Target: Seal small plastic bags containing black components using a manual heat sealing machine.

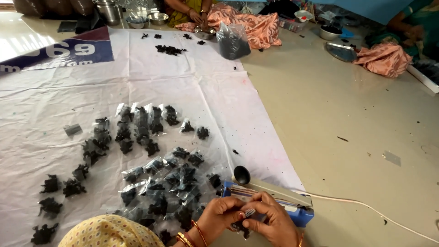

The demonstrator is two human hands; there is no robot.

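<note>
Pinching crinkly clear pouch (243, 220), both hands

Left hand (222, 215) and right hand (270, 224) meet low in view, fingers curled and pinched together.

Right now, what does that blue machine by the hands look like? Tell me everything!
The blue machine is a low, long box with a pale top bar lying slantwise on the floor beside the white sheet. A round black knob sticks up at its far end, and a white cord trails away. Both hands rest against its front, pinching a small clear packet.
</note>
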